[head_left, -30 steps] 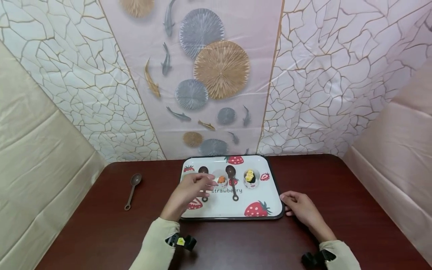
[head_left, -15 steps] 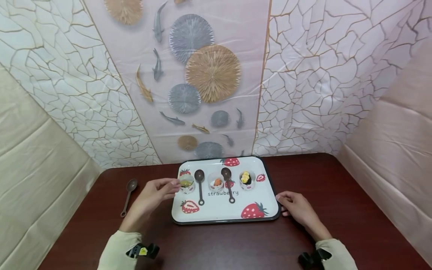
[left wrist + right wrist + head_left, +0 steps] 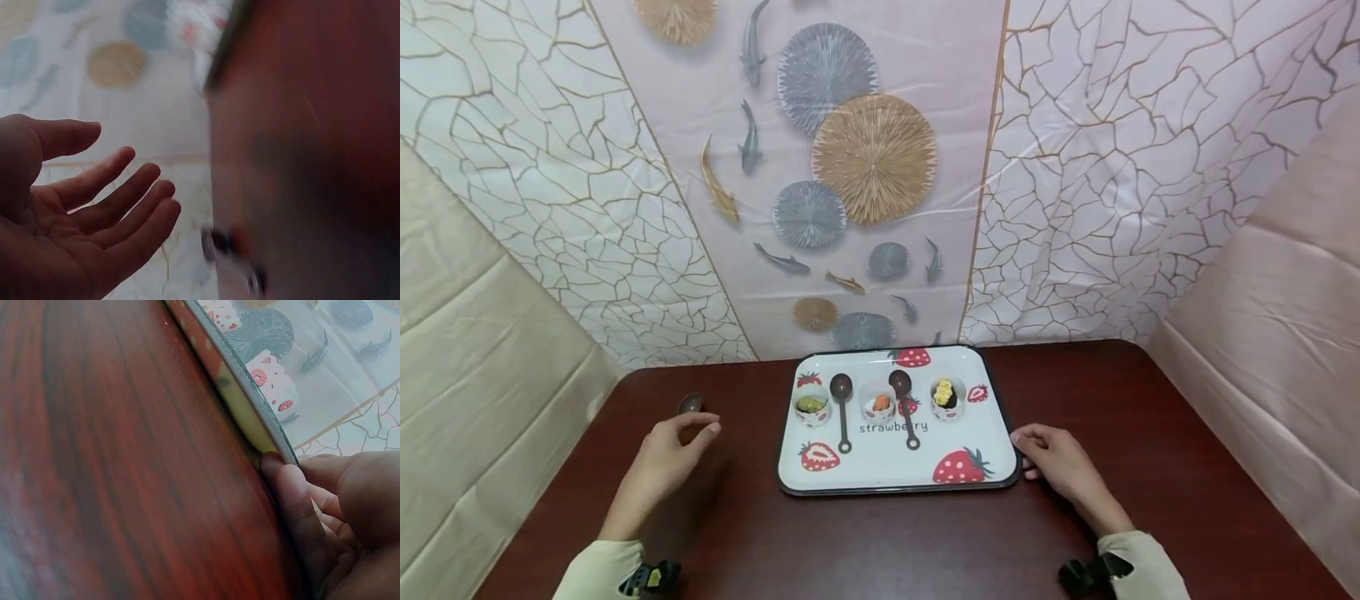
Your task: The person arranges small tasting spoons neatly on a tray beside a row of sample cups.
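Note:
My left hand (image 3: pixel 662 462) is over the left side of the table, its fingers loosely bent with nothing between them. Just past its fingertips lies a dark brown spoon (image 3: pixel 690 403), the handle hidden behind the hand in the head view. In the left wrist view the spoon (image 3: pixel 215 244) is blurred, below the spread fingers. My right hand (image 3: pixel 1060 462) pinches the right rim of a white strawberry-print tray (image 3: pixel 880 471), thumb and fingertip at its edge (image 3: pixel 284 440). On the tray stand a cup with green food (image 3: pixel 812 407), another with orange food (image 3: pixel 878 404), and a third with yellow-and-black food (image 3: pixel 947 398).
Two more brown spoons lie on the tray, one (image 3: pixel 842 408) between the left and middle cups, the other (image 3: pixel 905 408) right of the middle cup. The dark red table (image 3: pixel 865 542) ends at a patterned backdrop (image 3: pixel 872 158), with cream panels (image 3: pixel 482 400) at both sides.
My left hand has moved left, from over the tray to beside the loose spoon, uncovering the left cup and left tray spoon. My right hand stays at the tray's edge.

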Motion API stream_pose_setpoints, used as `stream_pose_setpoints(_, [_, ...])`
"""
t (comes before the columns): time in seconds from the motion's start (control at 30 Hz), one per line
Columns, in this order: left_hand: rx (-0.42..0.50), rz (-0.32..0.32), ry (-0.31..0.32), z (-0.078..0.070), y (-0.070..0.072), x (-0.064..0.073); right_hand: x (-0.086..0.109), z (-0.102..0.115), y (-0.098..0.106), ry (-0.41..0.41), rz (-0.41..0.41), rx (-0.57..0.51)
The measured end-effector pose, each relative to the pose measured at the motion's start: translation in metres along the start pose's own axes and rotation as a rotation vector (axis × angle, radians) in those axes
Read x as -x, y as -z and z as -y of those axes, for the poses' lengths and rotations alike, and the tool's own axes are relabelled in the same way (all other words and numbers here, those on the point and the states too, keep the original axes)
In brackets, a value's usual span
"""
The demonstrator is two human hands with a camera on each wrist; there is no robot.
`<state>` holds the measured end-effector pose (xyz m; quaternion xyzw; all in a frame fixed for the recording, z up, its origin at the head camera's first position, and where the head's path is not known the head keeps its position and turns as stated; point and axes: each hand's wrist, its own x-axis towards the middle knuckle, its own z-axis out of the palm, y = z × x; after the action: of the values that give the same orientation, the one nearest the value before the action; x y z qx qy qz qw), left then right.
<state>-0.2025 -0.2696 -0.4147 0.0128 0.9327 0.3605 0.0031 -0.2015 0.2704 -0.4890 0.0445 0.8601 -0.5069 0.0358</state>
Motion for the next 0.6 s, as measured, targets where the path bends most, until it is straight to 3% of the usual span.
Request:
stream_pose_setpoints(0.07, [-0.09,-0.029,0.002,0.01,0.002,0.002,0.0,0.0,0.0,-0.008,-0.001,0.0])
stream_pose_setpoints(0.3, [-0.22,-0.032,0.105,0.04,0.009,0.0,-0.001,-0.002,0.0,-0.03,-0.001,0.003])
stream_pose_setpoints(0.6, [-0.161,-0.008,0.21,0.075,0.03,-0.004,-0.003,0.0,-0.001,-0.022,-0.003,-0.003])
